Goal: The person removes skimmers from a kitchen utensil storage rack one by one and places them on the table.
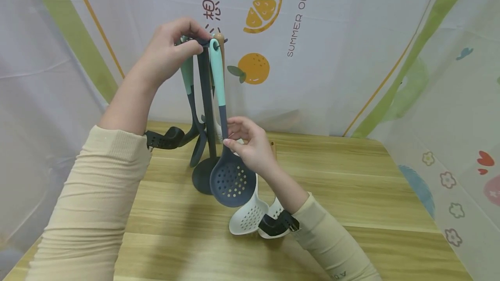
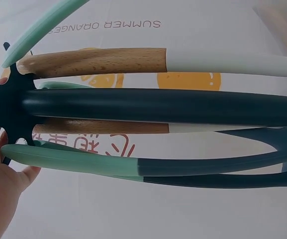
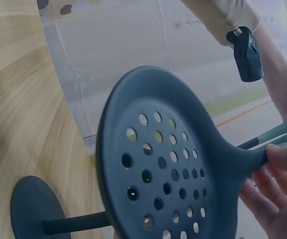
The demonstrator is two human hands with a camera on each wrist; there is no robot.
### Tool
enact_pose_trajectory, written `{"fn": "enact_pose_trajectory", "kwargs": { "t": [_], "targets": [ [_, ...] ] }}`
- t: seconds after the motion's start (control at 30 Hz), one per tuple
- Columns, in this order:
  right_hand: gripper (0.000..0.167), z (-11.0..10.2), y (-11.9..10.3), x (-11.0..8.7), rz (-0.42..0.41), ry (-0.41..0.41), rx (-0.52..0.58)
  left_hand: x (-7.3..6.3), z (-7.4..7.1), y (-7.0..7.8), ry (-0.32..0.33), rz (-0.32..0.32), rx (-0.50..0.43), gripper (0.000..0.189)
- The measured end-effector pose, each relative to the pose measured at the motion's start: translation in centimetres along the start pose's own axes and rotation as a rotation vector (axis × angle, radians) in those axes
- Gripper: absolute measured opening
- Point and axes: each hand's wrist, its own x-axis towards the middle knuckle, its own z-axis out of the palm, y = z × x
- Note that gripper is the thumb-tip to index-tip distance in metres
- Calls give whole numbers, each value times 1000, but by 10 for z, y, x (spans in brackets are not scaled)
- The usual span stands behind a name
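My left hand [image 1: 169,49] is at the top of a dark utensil stand [image 1: 207,103], its thumb and fingers pinching the hook ring [image 2: 18,107]. My right hand [image 1: 253,146] pinches the lower handle of a dark blue skimmer [image 1: 234,183] with a mint grip. The skimmer's handle hole is at a hook of the ring, and its perforated bowl [image 3: 158,159] hangs low in front of the stand's round base [image 3: 34,206]. Other mint-handled utensils [image 2: 73,159] and wooden-handled ones [image 2: 101,62] hang around the pole; their far ends are partly hidden.
Two white perforated spoons, one a white skimmer [image 1: 250,217], lie on the wooden table [image 1: 328,177] beneath my right wrist. A printed white curtain [image 1: 324,77] stands behind the table, and another patterned sheet [image 1: 461,142] borders the right side.
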Motion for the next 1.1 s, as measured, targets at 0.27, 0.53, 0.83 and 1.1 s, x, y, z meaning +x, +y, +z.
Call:
{"fn": "enact_pose_trajectory", "kwargs": {
  "t": [0.27, 0.53, 0.83, 1.1],
  "targets": [
    [39, -4, 0, -1, -7, 12, 4, -1, 0, 1, -6, 14, 6, 23],
    [40, -7, 3, 0, -10, 0, 7, -1, 0, 0, -10, 29, 11, 24],
    [37, -17, 4, -5, -34, 56, 73, 0, 2, -2, -4, 43, 19, 24],
    [37, -31, -3, -13, -31, 95, 40, 1, 0, -3, -4, 26, 8, 24]
  ]
}}
